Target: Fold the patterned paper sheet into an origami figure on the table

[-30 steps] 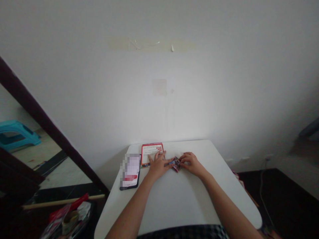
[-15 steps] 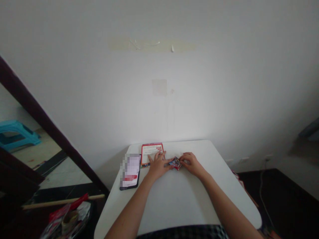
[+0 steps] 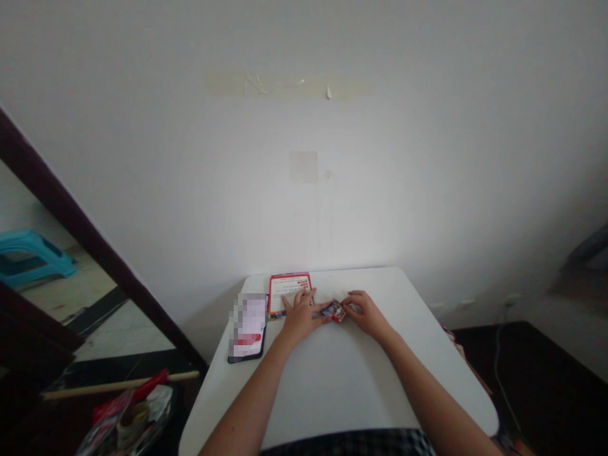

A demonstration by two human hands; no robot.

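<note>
A small colourful piece of paper or wrapper point(image 3: 335, 311), red, blue and white, lies on the white table point(image 3: 342, 380) between my hands. My left hand point(image 3: 303, 313) is spread, with fingertips over a red-bordered printed card point(image 3: 284, 291) and its thumb and a finger at the left edge of the small piece. The fingers of my right hand point(image 3: 361, 311) pinch the right edge of that piece. Left of the card lies a phone point(image 3: 249, 329) with its screen lit and partly pixelated.
A pale wall point(image 3: 403, 190) rises behind the table. At the lower left are a wooden stick point(image 3: 123, 384) and a bag of rubbish point(image 3: 135, 421). A blue plastic stool point(image 3: 33, 256) shows at the far left. A cable point(image 3: 498, 354) hangs at the right.
The small colourful piece looks slightly flatter and has shifted a little under my fingers. Both hands have stayed almost in place.
</note>
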